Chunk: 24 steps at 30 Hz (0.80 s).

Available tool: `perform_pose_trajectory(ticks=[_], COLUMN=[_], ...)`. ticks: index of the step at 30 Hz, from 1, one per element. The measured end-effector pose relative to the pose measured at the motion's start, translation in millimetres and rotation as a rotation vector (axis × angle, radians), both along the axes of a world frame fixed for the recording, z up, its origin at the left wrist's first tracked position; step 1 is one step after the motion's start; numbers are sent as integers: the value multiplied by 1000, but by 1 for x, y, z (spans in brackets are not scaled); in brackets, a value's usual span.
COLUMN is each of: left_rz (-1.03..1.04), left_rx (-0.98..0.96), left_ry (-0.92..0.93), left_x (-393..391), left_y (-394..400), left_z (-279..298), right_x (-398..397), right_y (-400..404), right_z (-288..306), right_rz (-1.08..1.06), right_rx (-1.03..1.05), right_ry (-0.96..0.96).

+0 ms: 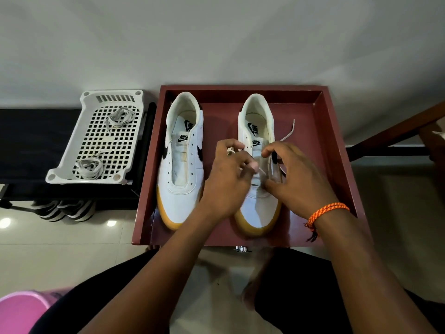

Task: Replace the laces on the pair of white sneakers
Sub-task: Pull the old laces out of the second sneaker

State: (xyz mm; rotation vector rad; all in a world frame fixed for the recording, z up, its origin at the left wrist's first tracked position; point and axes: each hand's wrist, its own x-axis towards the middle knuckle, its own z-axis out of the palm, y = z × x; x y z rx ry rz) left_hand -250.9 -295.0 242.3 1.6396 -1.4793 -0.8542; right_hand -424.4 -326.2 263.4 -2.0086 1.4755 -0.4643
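both hands work the right sneaker: left hand and right hand each pinch the lace across its lower eyelets, free end trailing right, toe toward the person.

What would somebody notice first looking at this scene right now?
Both hands, the left hand and right hand, work a white lace over the right-side sneaker in a dark red tray. Beside it the other sneaker sits laceless. Left of the tray, a white basket holds two coiled laces.
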Motion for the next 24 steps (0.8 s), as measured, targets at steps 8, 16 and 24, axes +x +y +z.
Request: perform_pose_trajectory(ticks=[8, 16, 24], left_rz=[32, -102, 193], left_rx=[-199, -187, -301], left_ry=[-436, -532, -159], left_x=[3, -9, 17], left_y=[4, 9, -9], left_z=[6, -13, 1], right_x=[3, 5, 6], right_y=[0, -1, 1], right_z=[-6, -10, -7], right_rz=[-16, -13, -31], right_rx=[-8, -30, 23], right_ry=[-37, -33, 0])
